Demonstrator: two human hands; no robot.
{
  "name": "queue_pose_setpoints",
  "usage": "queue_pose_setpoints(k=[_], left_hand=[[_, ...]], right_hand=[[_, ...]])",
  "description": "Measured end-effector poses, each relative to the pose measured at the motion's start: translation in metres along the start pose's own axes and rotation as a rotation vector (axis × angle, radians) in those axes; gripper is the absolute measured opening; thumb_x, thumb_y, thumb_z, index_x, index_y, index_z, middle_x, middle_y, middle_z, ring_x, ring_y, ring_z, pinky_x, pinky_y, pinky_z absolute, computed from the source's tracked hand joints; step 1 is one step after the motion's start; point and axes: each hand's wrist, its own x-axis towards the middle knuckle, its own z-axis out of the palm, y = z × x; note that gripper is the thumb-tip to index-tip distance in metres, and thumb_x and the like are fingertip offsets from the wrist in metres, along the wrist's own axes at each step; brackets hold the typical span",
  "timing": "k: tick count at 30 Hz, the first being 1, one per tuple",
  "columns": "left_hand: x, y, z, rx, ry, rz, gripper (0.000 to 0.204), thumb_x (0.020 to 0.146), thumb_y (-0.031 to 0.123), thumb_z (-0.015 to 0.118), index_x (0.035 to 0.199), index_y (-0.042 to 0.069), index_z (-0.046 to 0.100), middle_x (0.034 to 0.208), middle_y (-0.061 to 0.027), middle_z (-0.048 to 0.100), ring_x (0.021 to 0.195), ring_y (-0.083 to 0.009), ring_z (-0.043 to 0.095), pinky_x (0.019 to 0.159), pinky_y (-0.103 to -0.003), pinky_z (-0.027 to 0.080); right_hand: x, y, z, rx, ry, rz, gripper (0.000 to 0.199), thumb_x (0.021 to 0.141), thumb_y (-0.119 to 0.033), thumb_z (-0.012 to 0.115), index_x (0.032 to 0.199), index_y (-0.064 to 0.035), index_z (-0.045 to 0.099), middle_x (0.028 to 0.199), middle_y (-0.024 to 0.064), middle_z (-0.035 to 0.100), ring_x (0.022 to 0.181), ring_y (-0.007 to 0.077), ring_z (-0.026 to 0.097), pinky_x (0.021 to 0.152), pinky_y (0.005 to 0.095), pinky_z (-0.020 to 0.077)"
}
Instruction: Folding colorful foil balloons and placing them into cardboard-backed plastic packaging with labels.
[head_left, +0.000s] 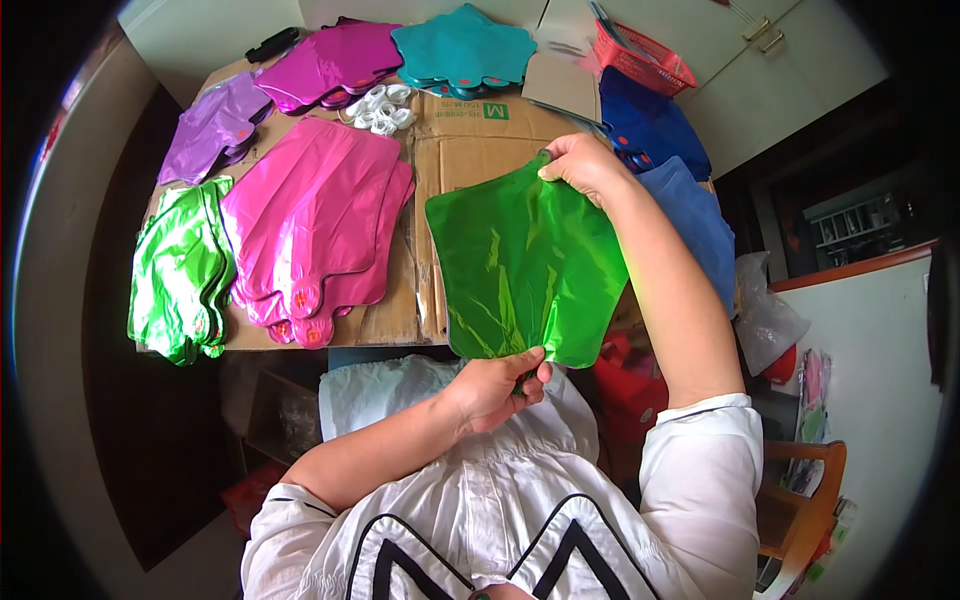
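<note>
A flat green foil balloon (540, 260), shiny and creased, is stretched between my two hands over the near edge of the cardboard. My right hand (588, 165) pinches its far tip between thumb and fingers. At the near edge, close to my body, my left hand (500, 385) is closed on the balloon, thumb on top. Left of it lies a stack of pink foil balloons (315, 215), overlapping one another. Beside that stack, brighter green foil balloons (180, 270) rest at the cardboard's left edge.
Brown cardboard (430, 290) covers the table. Along its far side are purple (210, 125), magenta (330, 60) and teal foil balloons (465, 50), plus white string bundles (382, 108). Dark blue (655, 120) and lighter blue balloons (690, 220) lie right, near a red basket (645, 55). A wooden chair (805, 520) stands lower right.
</note>
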Motion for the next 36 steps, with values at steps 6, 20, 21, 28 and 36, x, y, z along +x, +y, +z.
queue_pose_setpoints(k=[6, 20, 21, 28, 36], left_hand=[[0.0, 0.001, 0.002, -0.011, 0.01, 0.007, 0.019, 0.101, 0.02, 0.048, 0.088, 0.007, 0.053, 0.076, -0.0024, 0.054, 0.064, -0.0115, 0.04, 0.067, -0.027, 0.041], [-0.001, 0.004, 0.006, -0.031, 0.011, 0.01, 0.019, 0.101, 0.017, 0.046, 0.089, 0.004, 0.053, 0.079, -0.0035, 0.055, 0.066, -0.0117, 0.042, 0.068, -0.028, 0.042], [-0.002, 0.004, 0.007, -0.025, 0.026, 0.01, 0.02, 0.101, 0.017, 0.045, 0.089, 0.004, 0.053, 0.079, -0.0035, 0.055, 0.066, -0.0118, 0.042, 0.069, -0.028, 0.042], [0.0, 0.001, 0.001, -0.023, 0.025, -0.002, 0.013, 0.101, 0.015, 0.046, 0.095, 0.006, 0.053, 0.08, -0.0045, 0.056, 0.067, -0.0122, 0.043, 0.065, -0.026, 0.042], [-0.007, -0.001, 0.007, 0.162, 0.03, 0.025, 0.016, 0.101, 0.017, 0.047, 0.09, 0.008, 0.054, 0.078, -0.0025, 0.056, 0.066, -0.0122, 0.043, 0.068, -0.028, 0.042]], right_hand=[[-0.004, -0.011, -0.005, 0.107, -0.009, 0.088, 0.007, 0.08, -0.001, 0.066, 0.087, 0.0006, 0.064, 0.075, 0.005, 0.063, 0.064, 0.013, 0.061, 0.058, 0.0272, 0.0504], [0.017, 0.005, -0.004, -0.107, 0.052, 0.003, 0.006, 0.08, 0.001, 0.062, 0.085, 0.0027, 0.064, 0.073, 0.0062, 0.064, 0.06, 0.0136, 0.059, 0.054, 0.0282, 0.0487], [0.016, 0.004, -0.004, -0.095, 0.052, 0.004, 0.005, 0.08, 0.001, 0.062, 0.085, 0.0025, 0.064, 0.073, 0.0061, 0.063, 0.06, 0.0136, 0.059, 0.055, 0.0281, 0.0487], [0.017, 0.004, -0.009, 0.001, -0.046, 0.018, 0.008, 0.083, 0.002, 0.061, 0.09, 0.0007, 0.062, 0.076, 0.006, 0.064, 0.063, 0.0135, 0.061, 0.058, 0.0278, 0.0506], [0.014, -0.038, -0.032, -0.231, -0.596, 0.022, 0.045, 0.078, -0.01, 0.071, 0.12, -0.0008, 0.057, 0.1, 0.0049, 0.065, 0.093, 0.0111, 0.061, 0.081, 0.0249, 0.0487]])
